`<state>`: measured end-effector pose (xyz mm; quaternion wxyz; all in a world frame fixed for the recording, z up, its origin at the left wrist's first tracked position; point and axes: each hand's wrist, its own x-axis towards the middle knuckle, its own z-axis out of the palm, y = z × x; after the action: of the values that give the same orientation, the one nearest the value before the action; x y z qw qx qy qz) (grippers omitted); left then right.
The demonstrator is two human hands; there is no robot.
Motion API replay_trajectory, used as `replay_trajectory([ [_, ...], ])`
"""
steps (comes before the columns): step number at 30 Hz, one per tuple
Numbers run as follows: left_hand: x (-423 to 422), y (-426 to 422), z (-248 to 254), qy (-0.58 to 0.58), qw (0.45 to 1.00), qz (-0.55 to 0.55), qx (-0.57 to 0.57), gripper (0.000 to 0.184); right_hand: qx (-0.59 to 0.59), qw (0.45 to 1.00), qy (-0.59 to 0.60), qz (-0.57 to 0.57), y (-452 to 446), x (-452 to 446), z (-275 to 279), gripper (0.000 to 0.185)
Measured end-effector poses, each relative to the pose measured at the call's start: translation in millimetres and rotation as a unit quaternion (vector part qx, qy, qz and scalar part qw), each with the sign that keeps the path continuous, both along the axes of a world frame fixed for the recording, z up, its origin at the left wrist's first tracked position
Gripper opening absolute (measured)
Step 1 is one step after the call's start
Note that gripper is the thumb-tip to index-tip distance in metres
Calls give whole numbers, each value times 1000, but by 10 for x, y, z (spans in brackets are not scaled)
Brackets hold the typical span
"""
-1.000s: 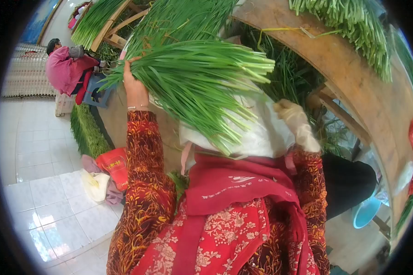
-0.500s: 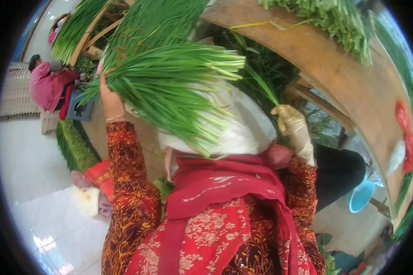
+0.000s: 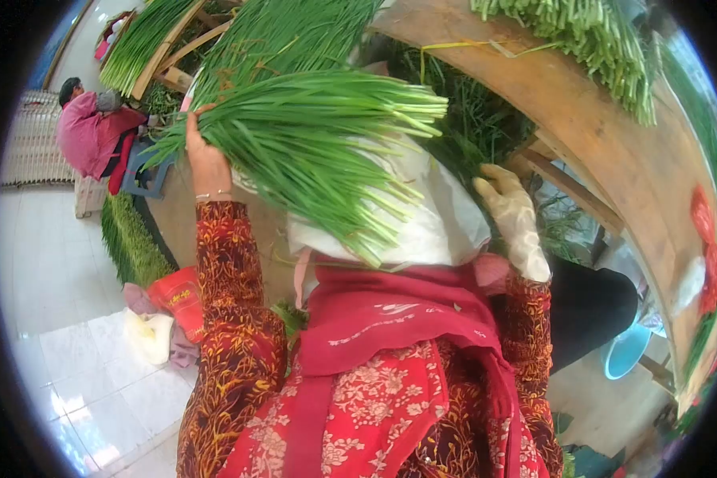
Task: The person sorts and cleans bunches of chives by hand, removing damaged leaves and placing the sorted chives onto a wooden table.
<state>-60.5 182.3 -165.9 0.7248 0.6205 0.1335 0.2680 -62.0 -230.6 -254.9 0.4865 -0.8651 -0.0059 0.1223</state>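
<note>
My bare left hand (image 3: pixel 207 166) is closed around the leafy end of a wide bunch of garlic chives (image 3: pixel 311 131). Its pale cut stems fan out to the right, over a white cloth (image 3: pixel 446 211) spread on my lap. To the right of that cloth is my right hand (image 3: pixel 508 209) in a cream glove, with nothing visible in it and its fingers loosely apart. Below the gloved hand's fingertips lie dark loose leaves (image 3: pixel 474 131).
More chives (image 3: pixel 295 36) lie heaped beyond the bunch. A curved wooden board (image 3: pixel 613 151) carries another bundle of stems (image 3: pixel 589 48). A co-worker (image 3: pixel 95 131) sits at the far left. A blue basin (image 3: pixel 627 350) stands at lower right, and a red bag (image 3: pixel 179 299) lies on the left floor.
The few green blades that my right hand was pinching are gone from it, and its fingers have opened. My left hand keeps its hold on the chives. The whole view has shifted slightly.
</note>
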Motion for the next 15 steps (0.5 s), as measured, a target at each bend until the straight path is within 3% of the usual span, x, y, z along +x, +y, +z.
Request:
replay_trajectory([
  [1, -21, -20, 23, 5, 1000, 5, 2, 31, 117, 990, 79, 20, 256, -65, 326, 36],
  [2, 15, -38, 47, -3, 998, 13, -57, 31, 173, 974, 144, 28, 470, -88, 233, 39],
  [3, 58, -57, 68, -11, 993, 20, -117, 31, 69, 981, 86, 157, 592, -30, 405, 44],
  [5, 93, -87, 104, -16, 991, 28, -128, 30, 36, 973, 106, 202, 879, 39, 311, 45],
  [7, 106, -142, 167, -39, 984, 8, -174, 29, 219, 953, 171, 119, 987, 63, 144, 35],
  [9, 105, -132, 176, -29, 982, 11, -184, 27, 445, 869, 206, 58, 960, 125, 67, 29],
  [11, 147, -21, 112, -53, 976, -11, -213, 26, 395, 897, 185, 67, 895, 181, 89, 23],
  [12, 140, -96, 121, -46, 989, 2, -142, 26, 362, 913, 180, 57, 886, 197, 96, 23],
  [13, 147, -60, 97, -47, 988, 1, -145, 26, 328, 927, 174, 48, 879, 212, 102, 23],
  [15, 178, 6, 61, -86, 939, -134, -304, 26, 341, 922, 181, 36, 881, 250, 86, 24],
])
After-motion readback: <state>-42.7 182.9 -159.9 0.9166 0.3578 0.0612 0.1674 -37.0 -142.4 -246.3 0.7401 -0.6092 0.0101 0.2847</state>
